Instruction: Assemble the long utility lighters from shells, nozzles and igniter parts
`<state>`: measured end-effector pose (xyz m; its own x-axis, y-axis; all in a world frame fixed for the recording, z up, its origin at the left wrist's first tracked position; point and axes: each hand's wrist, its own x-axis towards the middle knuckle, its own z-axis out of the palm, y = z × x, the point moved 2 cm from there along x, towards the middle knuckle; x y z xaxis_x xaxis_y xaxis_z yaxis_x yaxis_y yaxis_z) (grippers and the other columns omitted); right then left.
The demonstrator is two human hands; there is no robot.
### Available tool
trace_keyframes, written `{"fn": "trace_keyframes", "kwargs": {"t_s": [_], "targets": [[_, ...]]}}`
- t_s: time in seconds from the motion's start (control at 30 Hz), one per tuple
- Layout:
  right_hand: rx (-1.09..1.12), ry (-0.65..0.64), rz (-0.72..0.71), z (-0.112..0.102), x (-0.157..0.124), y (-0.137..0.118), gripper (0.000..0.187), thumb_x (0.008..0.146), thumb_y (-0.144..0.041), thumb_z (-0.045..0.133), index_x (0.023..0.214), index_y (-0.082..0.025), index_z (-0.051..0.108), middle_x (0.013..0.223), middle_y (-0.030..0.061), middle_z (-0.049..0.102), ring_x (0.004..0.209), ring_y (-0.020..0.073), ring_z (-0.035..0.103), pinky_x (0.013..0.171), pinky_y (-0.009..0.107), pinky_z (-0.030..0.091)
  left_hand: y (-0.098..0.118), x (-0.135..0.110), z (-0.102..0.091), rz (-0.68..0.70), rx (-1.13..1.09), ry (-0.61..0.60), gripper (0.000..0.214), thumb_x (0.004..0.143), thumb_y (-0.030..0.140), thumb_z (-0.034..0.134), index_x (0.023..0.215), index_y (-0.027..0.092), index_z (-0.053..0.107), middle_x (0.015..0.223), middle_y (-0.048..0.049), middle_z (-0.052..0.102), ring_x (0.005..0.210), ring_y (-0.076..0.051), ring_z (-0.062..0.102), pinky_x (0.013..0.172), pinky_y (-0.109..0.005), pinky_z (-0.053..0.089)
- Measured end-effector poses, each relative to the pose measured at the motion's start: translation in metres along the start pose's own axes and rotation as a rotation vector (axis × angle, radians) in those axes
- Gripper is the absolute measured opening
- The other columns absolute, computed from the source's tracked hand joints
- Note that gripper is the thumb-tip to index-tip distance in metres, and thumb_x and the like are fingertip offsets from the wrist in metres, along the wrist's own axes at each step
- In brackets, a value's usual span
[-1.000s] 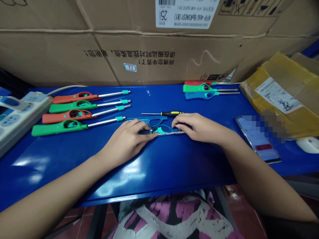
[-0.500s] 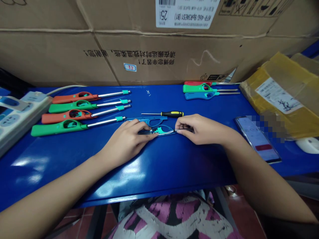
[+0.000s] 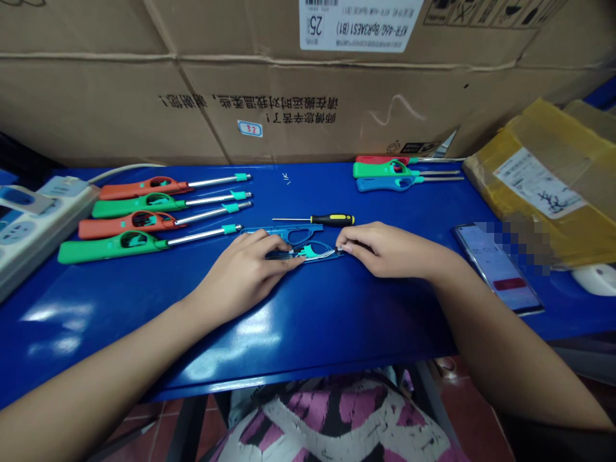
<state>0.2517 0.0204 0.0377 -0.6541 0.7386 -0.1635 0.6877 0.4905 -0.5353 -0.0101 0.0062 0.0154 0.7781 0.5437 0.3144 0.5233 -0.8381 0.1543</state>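
Note:
An opened blue lighter body (image 3: pixel 325 256) lies on the blue table, with a turquoise trigger (image 3: pixel 308 251) and pale wires inside. My left hand (image 3: pixel 257 263) is closed on its left part, thumb and forefinger beside the trigger. At the right end of the body, my right hand (image 3: pixel 373 247) pinches a small dark part (image 3: pixel 339 251), where the wires end; its exact kind is partly hidden by the fingers. Just behind lies a separate blue lighter shell half (image 3: pixel 308 229). Past that rests a black and yellow screwdriver (image 3: pixel 333 221), its shaft pointing left.
Several long-necked lighters, orange and green (image 3: pixel 113 247), lie in a row at left beside a power strip (image 3: pixel 43 212). More lighters (image 3: pixel 385 184) lie at back right. Tiny white pieces (image 3: pixel 286 178) sit near the cardboard box (image 3: pixel 269 83). A phone (image 3: pixel 498 269) and yellow-taped parcel (image 3: pixel 543 186) stand right.
My right fingers have shifted slightly at the body's right end, and the dark part there now sits closer to the wires. My left hand has stayed in place.

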Motion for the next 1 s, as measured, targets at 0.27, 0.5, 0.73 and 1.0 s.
{"fn": "trace_keyframes", "kwargs": {"t_s": [0.27, 0.5, 0.73, 1.0], "targets": [[0.061, 0.039, -0.034, -0.0013, -0.0008, 0.0029, 0.011, 0.095, -0.017, 0.053, 0.098, -0.019, 0.064, 0.092, 0.0028, 0.069, 0.079, 0.0153, 0.059, 0.07, 0.026, 0.041, 0.0001, 0.0002, 0.0008, 0.002, 0.01, 0.008, 0.03, 0.103, 0.028, 0.051, 0.124, 0.032, 0.072, 0.107, -0.0077, 0.068, 0.09, -0.022, 0.058, 0.074, -0.035, 0.044], [0.01, 0.054, -0.022, -0.0007, -0.0008, 0.0085, 0.007, 0.09, -0.015, 0.06, 0.094, -0.021, 0.062, 0.089, 0.0011, 0.068, 0.074, 0.014, 0.057, 0.064, 0.025, 0.036, 0.0002, 0.0002, -0.0005, -0.001, 0.004, 0.011, 0.029, 0.103, 0.027, 0.052, 0.123, 0.032, 0.073, 0.107, -0.0074, 0.068, 0.09, -0.022, 0.058, 0.075, -0.035, 0.044], [0.009, 0.06, -0.026, 0.0005, 0.0, 0.0064, 0.003, 0.091, -0.018, 0.059, 0.093, -0.02, 0.057, 0.094, 0.0027, 0.062, 0.074, 0.0138, 0.053, 0.063, 0.025, 0.036, 0.0008, 0.0003, -0.0003, -0.002, 0.004, 0.013, 0.029, 0.103, 0.028, 0.052, 0.122, 0.032, 0.073, 0.106, -0.0071, 0.068, 0.089, -0.022, 0.058, 0.074, -0.034, 0.043], [0.035, 0.074, -0.1, -0.0013, 0.0015, 0.0034, 0.013, 0.098, -0.018, 0.049, 0.1, -0.019, 0.061, 0.1, 0.0052, 0.065, 0.088, 0.018, 0.059, 0.079, 0.03, 0.043, 0.0003, 0.0, -0.0001, 0.005, 0.004, 0.021, 0.028, 0.102, 0.027, 0.053, 0.122, 0.031, 0.073, 0.106, -0.0073, 0.068, 0.089, -0.022, 0.058, 0.074, -0.035, 0.043]]}}
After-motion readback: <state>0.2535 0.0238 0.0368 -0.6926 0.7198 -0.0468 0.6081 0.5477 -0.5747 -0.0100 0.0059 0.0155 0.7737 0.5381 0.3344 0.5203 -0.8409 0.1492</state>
